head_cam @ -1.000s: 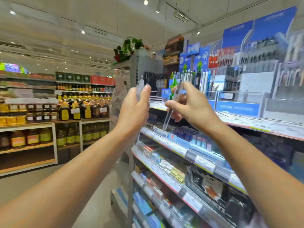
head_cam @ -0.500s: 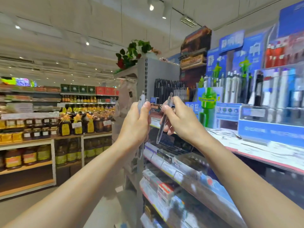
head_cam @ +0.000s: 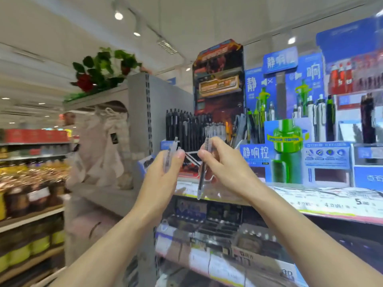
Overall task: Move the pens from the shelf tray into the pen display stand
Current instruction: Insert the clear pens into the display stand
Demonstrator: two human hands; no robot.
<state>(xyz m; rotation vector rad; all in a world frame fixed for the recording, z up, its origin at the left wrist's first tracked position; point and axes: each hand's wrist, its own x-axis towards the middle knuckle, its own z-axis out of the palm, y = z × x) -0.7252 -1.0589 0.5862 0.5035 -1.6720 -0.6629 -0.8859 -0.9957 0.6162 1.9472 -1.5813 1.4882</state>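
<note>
Head view: left hand grips clear pens, tops above its fingers; right hand pinches one clear pen, tip below its fingers, pen display stand behind.

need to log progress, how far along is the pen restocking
Done: clear pens already stand in the display stand beside black ones. In hand: right hand pinches one clear pen; left hand grips several more. Left: slotting these in; the tray isn't identifiable.
</note>
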